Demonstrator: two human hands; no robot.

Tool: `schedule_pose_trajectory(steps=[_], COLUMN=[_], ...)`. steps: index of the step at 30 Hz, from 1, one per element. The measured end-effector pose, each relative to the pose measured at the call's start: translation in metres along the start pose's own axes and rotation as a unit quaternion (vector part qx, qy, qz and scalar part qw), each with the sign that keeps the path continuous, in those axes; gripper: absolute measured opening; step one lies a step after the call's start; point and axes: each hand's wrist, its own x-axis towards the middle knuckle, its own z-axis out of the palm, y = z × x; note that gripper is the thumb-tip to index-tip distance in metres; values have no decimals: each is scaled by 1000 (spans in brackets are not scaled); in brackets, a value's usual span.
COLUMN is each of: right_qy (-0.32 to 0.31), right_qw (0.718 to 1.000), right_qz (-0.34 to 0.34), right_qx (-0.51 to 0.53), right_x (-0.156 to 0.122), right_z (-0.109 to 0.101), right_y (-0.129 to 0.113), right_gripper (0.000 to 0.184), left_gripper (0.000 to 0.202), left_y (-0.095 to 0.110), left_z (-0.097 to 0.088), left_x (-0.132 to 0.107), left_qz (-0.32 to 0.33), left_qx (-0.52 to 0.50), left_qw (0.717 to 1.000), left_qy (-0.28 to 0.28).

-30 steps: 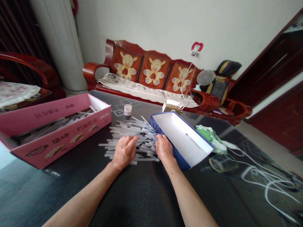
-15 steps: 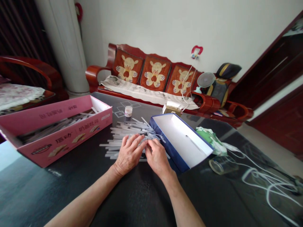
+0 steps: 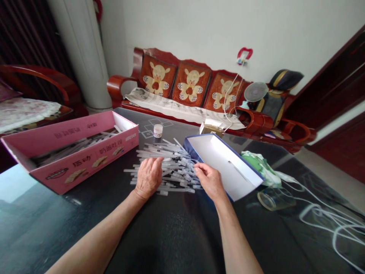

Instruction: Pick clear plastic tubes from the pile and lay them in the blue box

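A heap of slim, pale translucent plastic sticks (image 3: 177, 177) lies on the dark table. Over the heap's left side is my left hand (image 3: 149, 176), its fingers closed; whatever is in them is too small or hidden to name. My right hand (image 3: 210, 182) pinches thumb and forefinger together at the heap's right edge, in front of the blue box; I cannot make out what the pinch holds. This blue box (image 3: 221, 156) has a white inside, with one thin stick with a dark end (image 3: 237, 169) in it. More sticks fill part of the long pink box (image 3: 94, 161) at left.
Behind the heap stands a small white-lidded jar (image 3: 157, 131). A small carton (image 3: 211, 128) is at the table's far side. To the right are a green and white packet (image 3: 259, 167), a glass jar on its side (image 3: 275, 198) and loose white cables (image 3: 322, 217).
My hands, which were together over the heap, have drawn apart: the left moved left, the right moved right towards the blue box. The view has shifted slightly.
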Motion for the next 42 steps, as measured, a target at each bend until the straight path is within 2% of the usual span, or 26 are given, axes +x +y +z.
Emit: schedule_pose_trajectory(steps=[3, 6, 9, 15, 17, 22, 36, 42], right_qy=[-2, -58, -118, -178, -173, -143, -150, -163], right_qw=[996, 983, 968, 945, 938, 920, 897, 894], right_qz=[-53, -99, -109, -147, -146, -94, -81, -76], right_qx=[-78, -144, -191, -233, -261, -354, -408, -410], right_x=[0, -7, -15, -28, -30, -29, -27, -25], right_z=[5, 17, 26, 41, 44, 44, 46, 46], right_y=[7, -1, -13, -31, -33, -25, -20, -23], right_gripper=[15, 11, 12, 13, 14, 21, 22, 24], left_gripper=[21, 20, 23, 22, 20, 19, 20, 28], left_y=[-2, 0, 0, -5, -6, -5, 0, -1], left_z=[-2, -4, -2, 4, 4, 5, 7, 8], left_x=[1, 2, 1, -1, -1, -1, -3, -3], left_qz=[-14, -8, -13, -34, -34, -26, 9, 25], left_qx=[20, 26, 32, 23, 17, 19, 1, 4], left_qw=[1000, 1000, 999, 999, 999, 999, 1000, 1000], left_qy=[5, 3, 4, 16, 19, 24, -5, -12])
